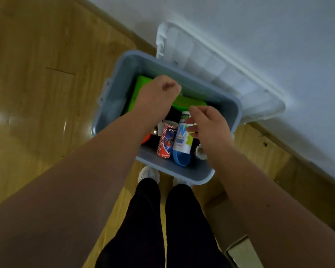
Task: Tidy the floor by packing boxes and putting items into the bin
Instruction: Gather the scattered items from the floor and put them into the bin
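A blue-grey bin (228, 111) stands open on the wooden floor by the wall. Inside lie a green box (190, 103), a red can (165, 141), a white and blue can (180, 142), something orange (145, 139) and a white tape roll (201, 151). My left hand (157, 94) reaches into the bin's far half, its fingers curled down over the green box and hidden from me. My right hand (207, 125) hovers at the near right, thumb and fingers closed around the upper end of the white and blue can.
The bin's white lid (211, 60) leans against the white wall (278, 26) behind it. A brown cardboard box (246, 207) sits on the floor at the lower right. My legs and white shoes (148, 174) stand just before the bin. Wooden floor (37, 74) spreads to the left.
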Demonstrator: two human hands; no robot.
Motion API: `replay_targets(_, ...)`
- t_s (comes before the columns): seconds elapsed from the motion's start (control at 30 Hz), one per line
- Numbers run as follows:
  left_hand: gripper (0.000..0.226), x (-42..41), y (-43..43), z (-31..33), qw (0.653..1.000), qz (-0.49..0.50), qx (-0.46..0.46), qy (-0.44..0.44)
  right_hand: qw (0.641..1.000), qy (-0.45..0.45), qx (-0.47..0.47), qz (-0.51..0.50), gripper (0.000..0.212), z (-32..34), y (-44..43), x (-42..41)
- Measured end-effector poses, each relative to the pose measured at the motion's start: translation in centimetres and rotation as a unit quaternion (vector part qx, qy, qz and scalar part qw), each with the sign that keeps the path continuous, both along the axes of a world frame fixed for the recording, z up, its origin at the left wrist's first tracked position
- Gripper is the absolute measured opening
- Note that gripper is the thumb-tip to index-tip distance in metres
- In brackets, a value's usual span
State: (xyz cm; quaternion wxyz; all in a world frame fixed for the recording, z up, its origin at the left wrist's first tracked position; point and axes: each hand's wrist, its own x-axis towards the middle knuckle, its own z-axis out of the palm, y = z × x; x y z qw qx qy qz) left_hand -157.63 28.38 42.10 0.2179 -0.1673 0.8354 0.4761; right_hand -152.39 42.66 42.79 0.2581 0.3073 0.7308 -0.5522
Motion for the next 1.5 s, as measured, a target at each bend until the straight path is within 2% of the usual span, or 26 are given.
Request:
replay_targets(0.2,0.017,1.9,-4.6,13.2,0.994,0.101,0.033,0.025,0.994,0.047,-0.021,0.096,0.005,13.8,-3.6,-1.6)
replay_targets(0.33,0.012,6.0,-9.4,21.5,0.986,0.158,0.014,0.056,0.976,0.083,-0.012,0.203,0.006,21.9,-5.9,-0.3)
replay_targets(0.5,0.015,15.9,-14.1,31.5,0.953,0.275,-0.011,0.123,0.932,0.140,-0.038,0.331,0.006,30.7,-9.2,4.7)
replay_targets(0.63,0.012,27.8,-16.6,38.8,0.912,0.378,-0.015,0.158,0.885,0.135,-0.076,0.439,0.007,37.0,-13.8,10.9)
replay_targets(0.73,0.013,36.7,-18.0,43.3,0.877,0.446,-0.019,0.176,0.836,0.128,-0.114,0.521,0.012,42.0,-18.3,16.7)
replay_targets(0.93,0.014,56.5,-18.6,50.6,0.803,0.562,-0.070,0.185,0.698,0.138,-0.187,0.677,0.011,49.2,-25.4,32.4)
replay_targets(1.13,0.010,80.5,-13.9,55.0,0.715,0.671,-0.157,0.120,0.511,0.132,-0.227,0.819,0.009,51.5,-28.9,53.8)
replay_targets(1.37,0.015,101.2,-6.5,56.1,0.603,0.766,-0.216,0.051,0.338,0.094,-0.258,0.900,0.014,52.4,-29.7,77.1)
replay_targets(1.5,0.015,108.3,-4.1,54.8,0.551,0.804,-0.221,0.031,0.281,0.068,-0.263,0.920,0.013,52.0,-29.2,86.6)
